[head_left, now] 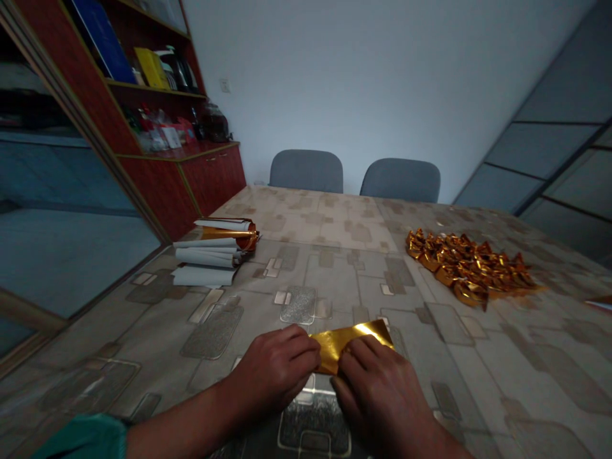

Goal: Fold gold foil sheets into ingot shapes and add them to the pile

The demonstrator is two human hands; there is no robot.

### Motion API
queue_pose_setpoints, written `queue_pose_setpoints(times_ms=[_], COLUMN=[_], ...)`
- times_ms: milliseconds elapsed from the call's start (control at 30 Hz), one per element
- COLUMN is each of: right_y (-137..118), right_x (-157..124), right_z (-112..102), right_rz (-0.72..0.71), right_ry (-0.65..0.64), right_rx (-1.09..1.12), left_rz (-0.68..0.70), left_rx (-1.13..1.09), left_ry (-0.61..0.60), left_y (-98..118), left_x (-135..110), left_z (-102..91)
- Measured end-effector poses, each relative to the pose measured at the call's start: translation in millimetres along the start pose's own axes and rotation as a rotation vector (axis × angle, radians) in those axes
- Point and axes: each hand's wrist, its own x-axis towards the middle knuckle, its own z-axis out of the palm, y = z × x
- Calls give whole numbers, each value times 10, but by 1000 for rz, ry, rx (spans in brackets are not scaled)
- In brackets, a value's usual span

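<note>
At the near edge of the patterned table (482,376), the left hand (272,370) and right hand (382,389) sit close together, both pressing down on a gold foil strip (351,341) that lies between them. Farther up the table, a heap of folded foil pieces (466,268) lies to the right, and white paper rolls (210,252) lie to the left.
</note>
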Motion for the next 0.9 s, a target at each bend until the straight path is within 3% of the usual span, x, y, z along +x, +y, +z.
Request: queue_pose_setpoints(times_ms=[300, 733, 900], right_y=[29, 106, 136], right_x=[142, 139, 101], right_z=[81, 154, 178], right_rz=[200, 249, 280], right_ry=[-53, 81, 84], right_rx=[243, 377, 401], left_rz=[-289, -415, -407], left_rx=[-192, -417, -367], left_ry=[-10, -9, -23], left_y=[-36, -230, -239], left_x=[116, 127, 161], left_z=[77, 43, 65])
